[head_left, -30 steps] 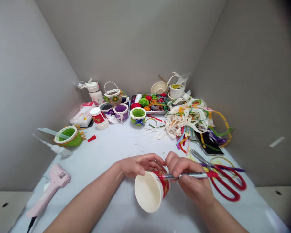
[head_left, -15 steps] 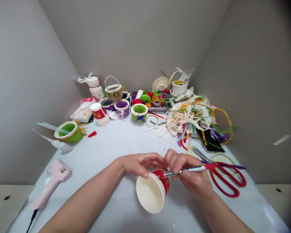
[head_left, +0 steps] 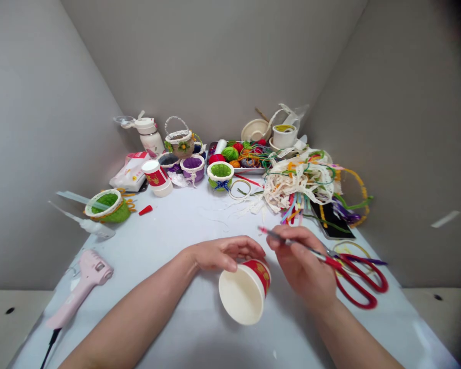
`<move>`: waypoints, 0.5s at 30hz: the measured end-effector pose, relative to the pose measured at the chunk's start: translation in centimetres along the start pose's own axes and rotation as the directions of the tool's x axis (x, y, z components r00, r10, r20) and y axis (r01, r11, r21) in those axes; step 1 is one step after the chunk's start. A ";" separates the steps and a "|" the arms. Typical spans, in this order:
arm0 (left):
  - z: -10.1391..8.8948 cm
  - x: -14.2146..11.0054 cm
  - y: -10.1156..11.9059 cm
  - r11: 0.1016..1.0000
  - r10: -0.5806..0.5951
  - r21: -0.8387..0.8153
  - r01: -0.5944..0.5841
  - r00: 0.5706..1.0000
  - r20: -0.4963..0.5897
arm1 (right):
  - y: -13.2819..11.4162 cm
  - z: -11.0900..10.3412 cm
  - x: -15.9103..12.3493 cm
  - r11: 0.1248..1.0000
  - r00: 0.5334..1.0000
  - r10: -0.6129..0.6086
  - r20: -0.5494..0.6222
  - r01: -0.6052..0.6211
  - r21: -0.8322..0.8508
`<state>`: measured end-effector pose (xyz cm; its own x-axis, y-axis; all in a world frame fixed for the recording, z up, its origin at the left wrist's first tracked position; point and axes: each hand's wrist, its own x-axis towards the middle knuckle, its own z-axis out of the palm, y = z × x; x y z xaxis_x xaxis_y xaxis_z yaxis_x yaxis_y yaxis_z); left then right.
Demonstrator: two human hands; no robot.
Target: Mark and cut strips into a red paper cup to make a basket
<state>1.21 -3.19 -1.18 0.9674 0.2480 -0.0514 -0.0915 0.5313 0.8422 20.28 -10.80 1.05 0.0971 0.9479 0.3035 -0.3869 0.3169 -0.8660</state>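
Note:
My left hand (head_left: 226, 254) is closed around the far side of a paper cup (head_left: 262, 272), white with a red and gold band. The cup lies tilted, its open mouth facing me, and my left fingertips are hidden behind it. In my right hand (head_left: 305, 259) a marker pen (head_left: 315, 251) with a red end is pinched between thumb and fingers. Its uncapped red tip points up and left, apart from the cup. Red-handled scissors (head_left: 363, 287) lie just right of my right hand. A small red cap (head_left: 145, 210) lies at the left on the table.
At the left are a pink glue gun (head_left: 82, 287), a glue bottle (head_left: 96, 228) and a green basket (head_left: 111, 211). Several small baskets and a tray of yarn balls (head_left: 230, 153) stand at the back. Lace and ribbons (head_left: 299, 182) heap up beside a phone (head_left: 336, 225) at the right.
My right hand has drawn the marker away from the cup, up and to the right. The cup has turned slightly in my left hand, so more of its red band shows.

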 end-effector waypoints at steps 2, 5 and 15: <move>0.1 0.1 0.0 0.995 0.049 -0.079 -0.059 0.992 -0.115 | 0.4 -0.2 0.4 0.999 0.976 0.007 -0.216 -0.017 -0.044; -0.1 0.5 -0.1 0.969 0.119 -0.170 -0.179 0.942 -0.315 | 0.9 -1.0 0.9 0.977 0.926 -0.047 -0.374 -0.035 -0.209; 0.3 1.5 -0.4 0.934 0.115 -0.249 -0.257 0.874 -0.471 | 4.2 -2.0 1.2 0.867 0.998 0.011 -0.061 -0.040 -0.497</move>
<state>2.82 -3.28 -1.48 0.7239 0.6600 -0.2008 -0.3931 0.6338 0.6662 20.65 -8.31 -3.01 0.1487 0.9515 0.2692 0.1160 0.2536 -0.9603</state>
